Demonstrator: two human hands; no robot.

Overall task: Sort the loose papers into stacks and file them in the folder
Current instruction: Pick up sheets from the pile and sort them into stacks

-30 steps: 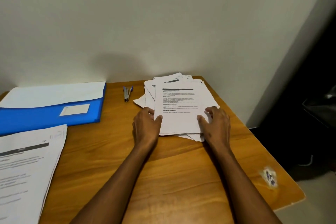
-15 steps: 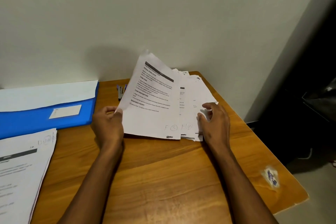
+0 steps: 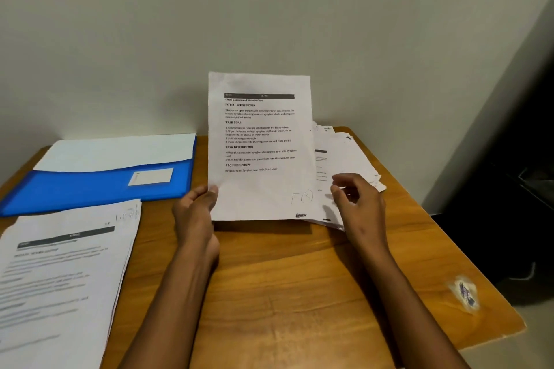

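Note:
My left hand (image 3: 196, 211) pinches the lower left edge of a printed sheet (image 3: 260, 144) and holds it upright above the wooden table (image 3: 299, 278). Behind and to the right of it lies the loose pile of papers (image 3: 344, 159). My right hand (image 3: 358, 201) hovers over the pile's near edge with fingers loosely curled, holding nothing that I can see. An open blue folder (image 3: 99, 189) with a white sheet inside lies at the back left. A sorted stack of printed papers (image 3: 63, 272) sits at the front left.
A wall stands right behind the table. The table's right edge drops off to a dark floor area. A worn sticker (image 3: 466, 293) marks the table's front right corner.
My left hand has lifted the top sheet off the pile and stood it upright. My right hand has come slightly off the pile. The stapler near the folder is now hidden behind the sheet.

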